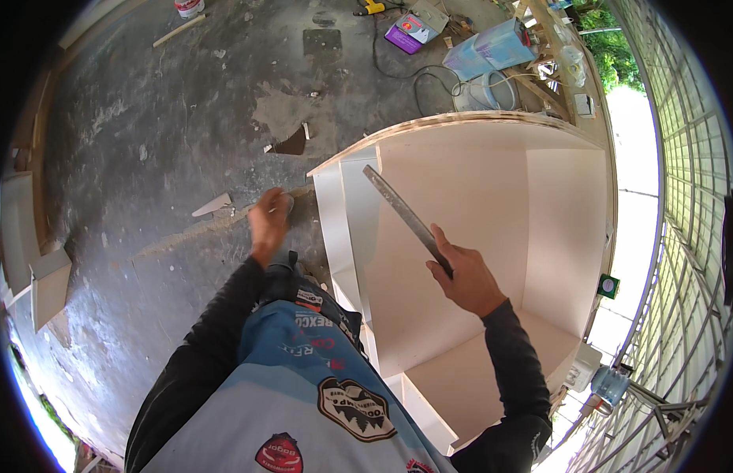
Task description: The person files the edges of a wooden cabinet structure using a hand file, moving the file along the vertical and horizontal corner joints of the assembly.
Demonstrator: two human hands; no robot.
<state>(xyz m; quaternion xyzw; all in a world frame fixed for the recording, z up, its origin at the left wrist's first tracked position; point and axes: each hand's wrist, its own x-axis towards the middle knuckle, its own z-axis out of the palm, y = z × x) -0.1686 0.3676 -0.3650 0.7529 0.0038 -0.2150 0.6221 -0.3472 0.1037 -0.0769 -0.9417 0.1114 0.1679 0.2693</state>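
Note:
My right hand [470, 277] is closed round one end of a long, flat grey metal bar [406, 211], worn and speckled along its length. The bar slants up and left over a pale wooden cabinet carcass [453, 181], its far end above the cabinet's left side. Whether it is a file or a plain bar does not show. Left of the cabinet, above the dark floor, is my left hand [269, 225]. Its fingers look curled but are blurred, so what they hold, if anything, cannot be made out. A dark pouch [335, 311] hangs at my waist.
A blue metal can [492, 49], a white bucket [492, 91], a purple tin [414, 27] and a dark cable [390, 72] lie beyond the cabinet. Offcuts [212, 205] rest on the stained floor [169, 142]. Boards [49, 288] stand at far left; a metal grille [690, 236] runs along the right.

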